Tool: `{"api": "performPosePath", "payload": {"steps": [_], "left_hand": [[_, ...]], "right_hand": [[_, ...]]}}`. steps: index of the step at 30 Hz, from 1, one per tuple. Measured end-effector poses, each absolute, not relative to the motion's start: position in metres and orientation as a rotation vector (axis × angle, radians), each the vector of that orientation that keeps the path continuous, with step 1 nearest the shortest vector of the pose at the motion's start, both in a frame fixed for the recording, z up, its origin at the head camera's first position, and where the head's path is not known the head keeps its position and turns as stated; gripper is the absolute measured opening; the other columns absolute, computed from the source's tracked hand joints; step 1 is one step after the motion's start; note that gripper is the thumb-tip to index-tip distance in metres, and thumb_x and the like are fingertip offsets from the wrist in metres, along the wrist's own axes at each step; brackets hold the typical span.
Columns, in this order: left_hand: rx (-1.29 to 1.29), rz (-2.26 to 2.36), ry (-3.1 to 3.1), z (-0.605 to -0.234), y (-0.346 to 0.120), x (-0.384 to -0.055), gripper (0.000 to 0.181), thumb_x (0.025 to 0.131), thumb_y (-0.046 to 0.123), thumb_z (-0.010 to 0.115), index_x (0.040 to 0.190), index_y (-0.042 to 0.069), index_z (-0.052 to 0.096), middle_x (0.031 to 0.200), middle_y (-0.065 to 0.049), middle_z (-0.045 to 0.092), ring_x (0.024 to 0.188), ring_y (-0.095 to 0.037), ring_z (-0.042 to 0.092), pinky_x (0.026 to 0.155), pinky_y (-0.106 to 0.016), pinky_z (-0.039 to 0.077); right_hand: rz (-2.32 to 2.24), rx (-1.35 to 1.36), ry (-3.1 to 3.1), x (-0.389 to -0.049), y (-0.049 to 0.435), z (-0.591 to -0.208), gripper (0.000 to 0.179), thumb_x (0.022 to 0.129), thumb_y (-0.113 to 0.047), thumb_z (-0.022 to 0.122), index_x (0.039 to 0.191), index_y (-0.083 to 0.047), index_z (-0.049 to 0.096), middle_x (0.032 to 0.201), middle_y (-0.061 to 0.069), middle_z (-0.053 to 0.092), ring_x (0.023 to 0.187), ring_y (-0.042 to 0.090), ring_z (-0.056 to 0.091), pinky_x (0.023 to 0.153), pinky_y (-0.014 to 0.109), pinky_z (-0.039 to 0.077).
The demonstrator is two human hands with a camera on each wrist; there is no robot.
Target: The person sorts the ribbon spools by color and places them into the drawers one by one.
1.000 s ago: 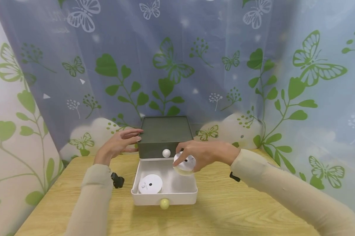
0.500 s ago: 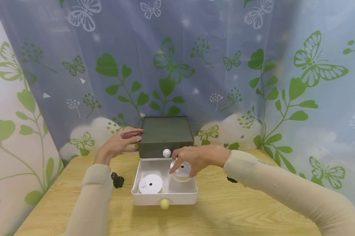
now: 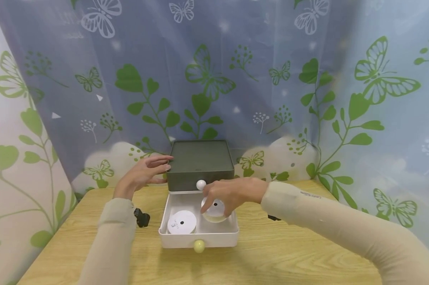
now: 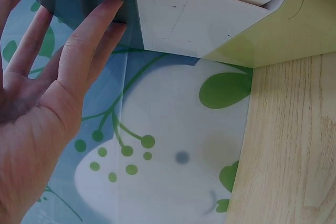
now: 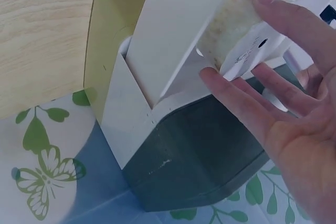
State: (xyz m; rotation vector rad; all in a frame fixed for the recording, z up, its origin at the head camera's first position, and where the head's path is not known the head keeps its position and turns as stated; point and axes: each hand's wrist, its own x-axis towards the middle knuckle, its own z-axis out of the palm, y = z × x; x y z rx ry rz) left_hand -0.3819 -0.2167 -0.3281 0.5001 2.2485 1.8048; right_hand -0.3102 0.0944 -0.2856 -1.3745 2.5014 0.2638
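My right hand (image 3: 232,194) pinches a ribbon spool (image 3: 214,213) between thumb and fingertips, over the right side of a pulled-out white drawer (image 3: 219,240). The spool has a white paper face with a small dark centre hole; its mottled cream side (image 5: 231,19) shows in the right wrist view. A second white-faced spool (image 3: 186,227) lies in the drawer's front left corner. My left hand (image 3: 143,174) rests fingertips against the left side of the dark green upper drawer unit (image 3: 200,156), its fingers extended in the left wrist view.
The upper unit has a white round knob (image 3: 201,185) and the white drawer a yellow one (image 3: 199,246). The drawer stack stands on a wooden table (image 3: 289,253) before a butterfly-and-leaf curtain (image 3: 236,99). A small black device (image 3: 142,217) sits beside the left sleeve.
My right hand has moved left and lower with the spool, bringing it from beside the upper unit's front deeper over the drawer. The left hand, drawer and other spool stay put.
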Motion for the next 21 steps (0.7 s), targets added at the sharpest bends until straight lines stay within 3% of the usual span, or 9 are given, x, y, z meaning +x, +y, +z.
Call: {"api": "performPosePath", "payload": {"steps": [10, 21], "left_hand": [[0.501, 1.805, 2.249, -0.328, -0.217, -0.382, 0.060, 0.104, 0.022, 0.065, 0.157, 0.005, 0.041, 0.167, -0.020, 0.031, 0.153, -0.042, 0.033, 0.105, -0.046, 0.059], [0.512, 1.803, 2.247, -0.329, -0.218, -0.383, 0.060, 0.104, 0.022, 0.065, 0.156, 0.005, 0.041, 0.167, -0.020, 0.031, 0.153, -0.043, 0.033, 0.105, -0.046, 0.059]], "right_hand": [[0.309, -1.426, 2.481, -0.316, 0.088, -0.297, 0.067, 0.081, -0.010, 0.088, 0.140, -0.034, 0.066, 0.144, 0.003, 0.058, 0.130, 0.014, 0.054, 0.107, 0.029, 0.054], [0.423, -1.393, 2.471, -0.317, 0.079, -0.303, 0.070, 0.084, -0.016, 0.087, 0.145, -0.039, 0.060, 0.153, 0.001, 0.053, 0.141, 0.017, 0.050, 0.116, 0.033, 0.049]]}}
